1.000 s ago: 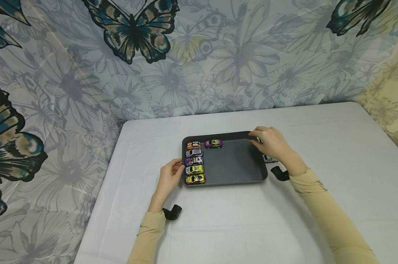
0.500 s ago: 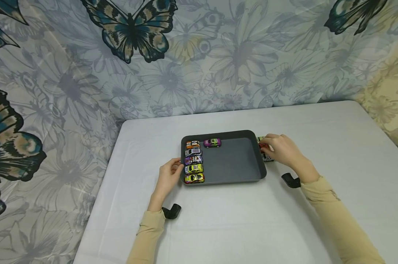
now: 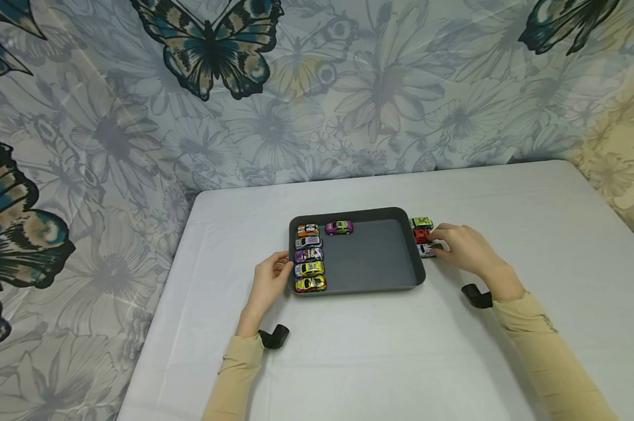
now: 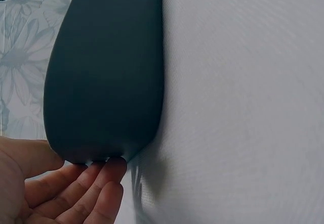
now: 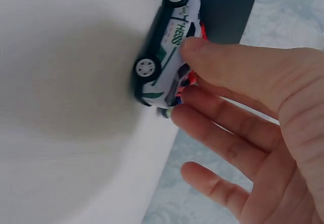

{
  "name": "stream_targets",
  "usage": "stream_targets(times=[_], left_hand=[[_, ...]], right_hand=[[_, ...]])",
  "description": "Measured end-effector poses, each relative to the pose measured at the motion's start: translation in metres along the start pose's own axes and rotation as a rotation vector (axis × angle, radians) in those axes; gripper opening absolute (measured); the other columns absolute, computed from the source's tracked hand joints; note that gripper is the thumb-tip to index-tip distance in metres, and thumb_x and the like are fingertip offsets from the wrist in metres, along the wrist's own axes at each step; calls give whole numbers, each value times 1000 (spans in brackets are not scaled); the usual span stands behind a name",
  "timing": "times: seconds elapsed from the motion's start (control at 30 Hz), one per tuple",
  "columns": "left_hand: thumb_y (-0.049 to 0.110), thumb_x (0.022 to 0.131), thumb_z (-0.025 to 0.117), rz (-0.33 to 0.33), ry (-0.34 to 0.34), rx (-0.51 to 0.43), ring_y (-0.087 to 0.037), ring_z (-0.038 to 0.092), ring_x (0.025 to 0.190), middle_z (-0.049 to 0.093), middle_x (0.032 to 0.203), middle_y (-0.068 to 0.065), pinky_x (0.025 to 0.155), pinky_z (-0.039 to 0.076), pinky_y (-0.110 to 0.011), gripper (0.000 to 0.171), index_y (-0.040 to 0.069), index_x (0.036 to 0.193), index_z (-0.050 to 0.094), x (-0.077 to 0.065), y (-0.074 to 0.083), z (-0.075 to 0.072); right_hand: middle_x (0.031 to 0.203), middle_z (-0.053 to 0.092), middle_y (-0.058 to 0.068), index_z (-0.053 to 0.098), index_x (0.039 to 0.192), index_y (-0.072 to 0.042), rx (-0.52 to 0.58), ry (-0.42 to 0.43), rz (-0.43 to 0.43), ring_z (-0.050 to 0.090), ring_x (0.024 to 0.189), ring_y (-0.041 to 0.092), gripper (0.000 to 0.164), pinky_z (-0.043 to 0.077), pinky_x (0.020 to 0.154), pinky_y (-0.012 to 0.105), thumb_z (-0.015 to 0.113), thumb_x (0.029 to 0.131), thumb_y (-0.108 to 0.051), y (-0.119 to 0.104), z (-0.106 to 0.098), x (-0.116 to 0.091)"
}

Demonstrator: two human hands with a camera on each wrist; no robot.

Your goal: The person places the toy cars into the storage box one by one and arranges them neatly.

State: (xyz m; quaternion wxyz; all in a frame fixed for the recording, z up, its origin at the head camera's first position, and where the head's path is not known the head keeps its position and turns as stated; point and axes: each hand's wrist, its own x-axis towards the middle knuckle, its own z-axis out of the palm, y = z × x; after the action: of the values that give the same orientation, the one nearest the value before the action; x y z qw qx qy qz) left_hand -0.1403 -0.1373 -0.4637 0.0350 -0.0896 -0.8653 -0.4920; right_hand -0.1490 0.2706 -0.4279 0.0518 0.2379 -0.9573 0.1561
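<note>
A dark grey tray (image 3: 369,257) lies on the white table; its outer wall (image 4: 106,72) fills the left wrist view. At its left edge my left hand (image 3: 269,280) holds the rim, thumb at the top edge and fingertips on the outside. A column of several toy cars (image 3: 309,255) lines the tray's left side, with a purple-green toy car (image 3: 339,228) near the back wall. Beyond the right edge stand a green toy car (image 3: 421,223), a red toy car (image 3: 421,235) and a white toy car (image 5: 169,52). The right hand's (image 3: 466,251) thumb touches the white car, its fingers loosely extended beside it.
White cloth covers the table (image 3: 359,351), whose back edge meets a hanging fabric (image 3: 390,105) printed with flowers and butterflies. Each wrist carries a black camera mount, one on the left (image 3: 274,337) and one on the right (image 3: 477,296).
My right hand has moved from the tray's back right corner, past the green and red cars, toward me to the white car. The left hand and the tray have stayed put.
</note>
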Motion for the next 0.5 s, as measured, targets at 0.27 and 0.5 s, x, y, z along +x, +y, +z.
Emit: stream_targets(times=[0.27, 0.5], left_hand=[[4, 89, 59, -13, -11, 6, -24, 64, 79, 64, 93, -16, 69, 55, -28, 26, -7, 112, 60, 0, -1, 0], [5, 89, 59, -25, -12, 11, -24, 64, 80, 64, 94, -16, 70, 55, -29, 26, -7, 113, 60, 0, -1, 0]], right_hand=[[93, 65, 14, 69, 96, 3, 14, 9, 26, 63, 80, 32, 24, 50, 73, 48, 75, 74, -6, 5, 3, -3], [91, 65, 12, 69, 93, 3, 26, 14, 14, 63, 80, 32, 21, 51, 72, 48, 75, 73, -3, 7, 5, -7]])
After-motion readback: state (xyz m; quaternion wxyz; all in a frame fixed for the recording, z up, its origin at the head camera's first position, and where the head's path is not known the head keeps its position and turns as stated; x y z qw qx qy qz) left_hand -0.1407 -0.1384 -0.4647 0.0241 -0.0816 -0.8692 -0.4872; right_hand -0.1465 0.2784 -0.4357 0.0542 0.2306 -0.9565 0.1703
